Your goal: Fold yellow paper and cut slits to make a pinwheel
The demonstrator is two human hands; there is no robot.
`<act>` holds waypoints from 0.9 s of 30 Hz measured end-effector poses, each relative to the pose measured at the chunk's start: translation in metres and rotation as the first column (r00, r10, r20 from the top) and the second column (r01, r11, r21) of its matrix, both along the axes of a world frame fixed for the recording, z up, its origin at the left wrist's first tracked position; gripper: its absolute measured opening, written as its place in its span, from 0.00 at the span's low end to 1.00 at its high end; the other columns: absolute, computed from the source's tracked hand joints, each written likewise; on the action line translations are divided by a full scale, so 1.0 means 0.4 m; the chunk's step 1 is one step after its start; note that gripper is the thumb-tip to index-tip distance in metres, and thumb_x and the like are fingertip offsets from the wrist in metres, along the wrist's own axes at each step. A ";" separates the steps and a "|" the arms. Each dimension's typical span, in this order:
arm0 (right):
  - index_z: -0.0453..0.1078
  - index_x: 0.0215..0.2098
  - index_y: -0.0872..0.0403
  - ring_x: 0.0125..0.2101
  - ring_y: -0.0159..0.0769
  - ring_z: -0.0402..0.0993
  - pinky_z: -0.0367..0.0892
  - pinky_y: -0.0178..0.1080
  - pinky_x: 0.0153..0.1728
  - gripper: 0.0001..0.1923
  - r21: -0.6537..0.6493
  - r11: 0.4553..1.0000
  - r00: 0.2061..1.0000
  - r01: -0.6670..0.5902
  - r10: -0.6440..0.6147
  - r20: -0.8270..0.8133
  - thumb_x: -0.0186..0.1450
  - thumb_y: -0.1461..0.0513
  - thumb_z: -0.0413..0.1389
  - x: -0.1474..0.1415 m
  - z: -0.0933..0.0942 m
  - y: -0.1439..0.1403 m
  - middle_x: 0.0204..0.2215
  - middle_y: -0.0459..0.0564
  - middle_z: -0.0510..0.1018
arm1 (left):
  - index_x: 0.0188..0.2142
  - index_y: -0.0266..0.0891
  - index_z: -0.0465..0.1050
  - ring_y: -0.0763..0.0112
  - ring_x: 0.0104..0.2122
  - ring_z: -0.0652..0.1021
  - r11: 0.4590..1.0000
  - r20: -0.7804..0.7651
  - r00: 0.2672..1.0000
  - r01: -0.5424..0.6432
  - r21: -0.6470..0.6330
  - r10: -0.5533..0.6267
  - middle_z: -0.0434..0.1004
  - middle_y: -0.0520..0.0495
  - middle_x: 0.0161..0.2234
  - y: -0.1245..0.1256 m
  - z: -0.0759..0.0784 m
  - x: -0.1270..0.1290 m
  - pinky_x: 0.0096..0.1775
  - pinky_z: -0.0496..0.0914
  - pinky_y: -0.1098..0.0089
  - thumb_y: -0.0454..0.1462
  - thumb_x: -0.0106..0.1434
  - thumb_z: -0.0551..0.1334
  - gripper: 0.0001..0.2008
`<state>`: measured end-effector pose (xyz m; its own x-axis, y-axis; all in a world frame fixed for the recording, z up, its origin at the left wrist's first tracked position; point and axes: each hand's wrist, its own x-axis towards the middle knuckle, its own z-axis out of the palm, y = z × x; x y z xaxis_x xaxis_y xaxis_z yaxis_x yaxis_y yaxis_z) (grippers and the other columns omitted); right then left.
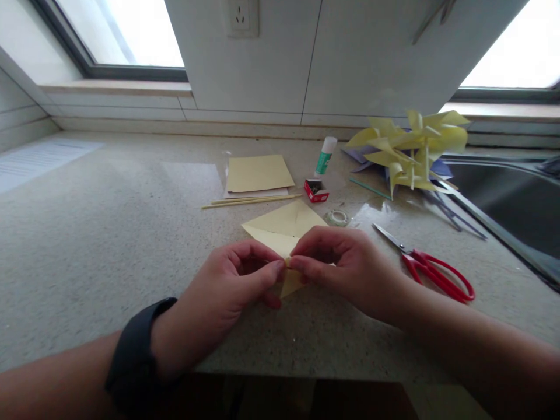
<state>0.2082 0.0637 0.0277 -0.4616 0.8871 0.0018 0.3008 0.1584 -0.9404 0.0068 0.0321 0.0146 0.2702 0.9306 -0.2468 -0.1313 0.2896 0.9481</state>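
1. Left hand (227,286), black band at the wrist, and right hand (345,262) meet at the near edge of the speckled grey stone worktop (96,233); thumbs and forefingers of both pinch the same near corner of the pale yellow square paper sheet (284,224).
2. The sheet lies flat on the worktop just beyond the hands, showing diagonal crease lines; near tip lifted between the fingers. Judged: creases are in, no blades curled or fixed yet, so early in shaping this sheet.
3. Red-handled scissors (431,268) lie to the right, near the right hand, blades apart.
4. Small clear tape roll (337,217) sits just behind the sheet; small red box (316,190) beyond it.
5. Thin wooden sticks (251,201) lie left of the box, unused; stack of yellow paper squares (259,173) behind them.
6. White glue stick with green label (325,156) stands tilted further back.
7. Pile of finished yellow paper pinwheels (411,149) at far right beside the dark sink (507,198); several already made.
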 end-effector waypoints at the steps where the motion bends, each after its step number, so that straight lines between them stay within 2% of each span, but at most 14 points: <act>1: 0.76 0.31 0.54 0.25 0.29 0.70 0.64 0.32 0.24 0.07 0.020 1.000 1.000 0.015 -0.015 0.026 0.62 0.58 0.64 0.001 -0.002 0.001 0.24 0.45 0.79 | 0.33 0.37 0.79 0.81 0.23 0.77 1.000 -0.016 1.000 0.001 0.001 -0.001 0.79 0.55 0.25 -0.001 0.001 0.001 0.28 0.69 0.81 0.39 0.62 0.71 0.07; 8: 0.76 0.29 0.54 0.24 0.31 0.70 0.63 0.34 0.23 0.08 -0.039 0.997 0.997 0.070 -0.068 0.029 0.60 0.57 0.64 -0.005 -0.009 0.007 0.23 0.45 0.78 | 0.32 0.37 0.77 0.79 0.22 0.77 1.000 -0.088 0.996 -0.008 0.019 0.009 0.79 0.54 0.24 -0.003 0.005 0.005 0.28 0.70 0.79 0.35 0.61 0.70 0.05; 13: 0.74 0.30 0.54 0.22 0.29 0.66 0.58 0.32 0.21 0.09 -0.148 0.988 0.999 0.032 -0.038 -0.038 0.58 0.57 0.67 -0.011 0.000 0.002 0.21 0.43 0.75 | 0.32 0.37 0.75 0.78 0.22 0.76 0.999 -0.077 0.996 -0.047 0.015 0.048 0.78 0.54 0.26 -0.002 0.007 0.008 0.26 0.70 0.78 0.37 0.58 0.72 0.08; 20: 0.74 0.28 0.54 0.22 0.29 0.66 0.59 0.32 0.21 0.10 -0.134 0.988 0.997 0.075 -0.078 -0.020 0.58 0.57 0.66 -0.014 0.003 0.003 0.22 0.44 0.75 | 0.32 0.38 0.75 0.75 0.22 0.77 0.998 -0.116 0.993 -0.032 0.047 0.037 0.78 0.53 0.27 -0.006 0.009 0.011 0.26 0.70 0.75 0.38 0.57 0.71 0.08; 27: 0.73 0.29 0.54 0.23 0.29 0.67 0.59 0.31 0.20 0.14 -0.202 0.977 0.994 0.069 -0.083 -0.066 0.54 0.56 0.70 -0.019 0.003 -0.002 0.22 0.44 0.75 | 0.31 0.38 0.76 0.75 0.21 0.76 0.998 -0.177 0.984 -0.026 0.057 0.035 0.77 0.54 0.24 -0.006 0.012 0.010 0.26 0.69 0.75 0.40 0.57 0.72 0.09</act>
<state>0.2007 0.0628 0.0289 -0.3980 0.9056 -0.1468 0.2333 -0.0548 -0.9709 0.0109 0.0298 0.0193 0.1975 0.9511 -0.2375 0.0332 0.2357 0.9713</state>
